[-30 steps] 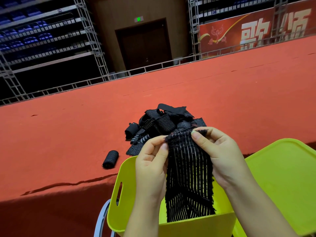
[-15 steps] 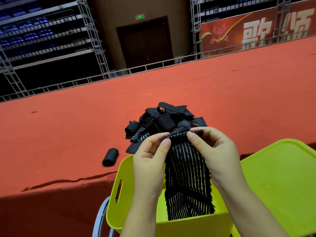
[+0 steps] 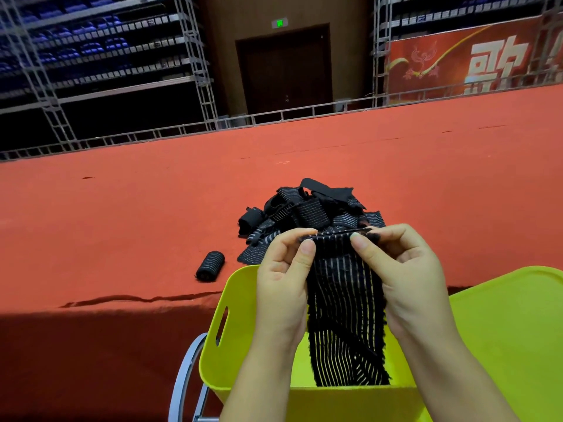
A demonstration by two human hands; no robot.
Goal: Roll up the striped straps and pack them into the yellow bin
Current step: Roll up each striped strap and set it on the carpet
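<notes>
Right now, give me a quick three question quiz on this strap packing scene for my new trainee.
1. True or false: both hands pinch the top edge of the striped strap.
2. Where does the strap's lower end hang? A) on the red carpet, B) inside the yellow bin, C) over the metal railing.
3. What lies alone on the red carpet, left of the strap pile?

Key:
1. True: the left hand and the right hand each pinch the top edge.
2. B.
3. One rolled strap.
</notes>
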